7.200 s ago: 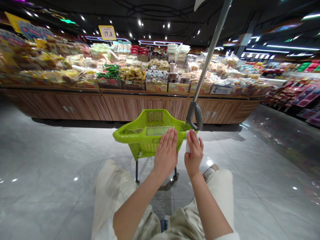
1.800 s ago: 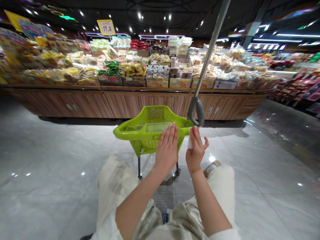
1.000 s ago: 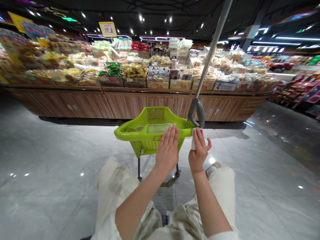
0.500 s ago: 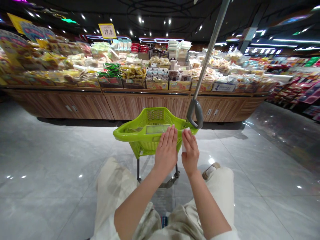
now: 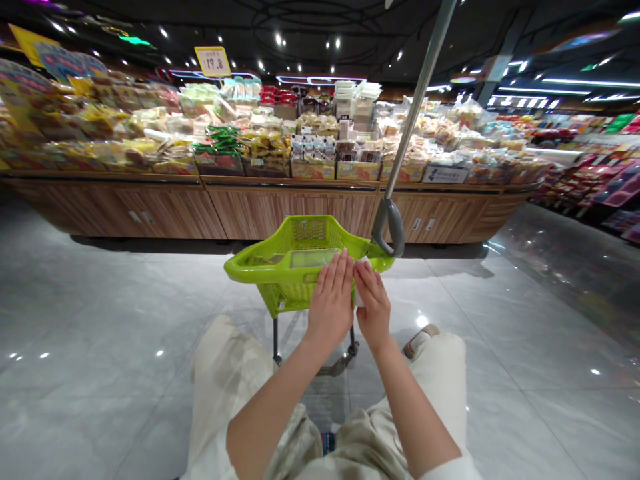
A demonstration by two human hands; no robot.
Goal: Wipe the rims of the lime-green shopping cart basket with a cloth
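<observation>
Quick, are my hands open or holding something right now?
Left hand: open, on the green cart handle.
Right hand: holding a white cloth or tissue against that handle.

The left hand (image 5: 330, 297) covered part of the near rail of the green cart (image 5: 257, 274), and most of the white cloth (image 5: 361, 300) was hidden behind the right hand (image 5: 374, 310), so its full shape could not be told. The metal pole (image 5: 421, 87) was cut off by the top edge, and the pale sleeves (image 5: 453, 468) by the bottom. Far left, the packets (image 5: 30, 110) were smeared, and the price sign's (image 5: 213, 61) smaller writing was illegible.
</observation>
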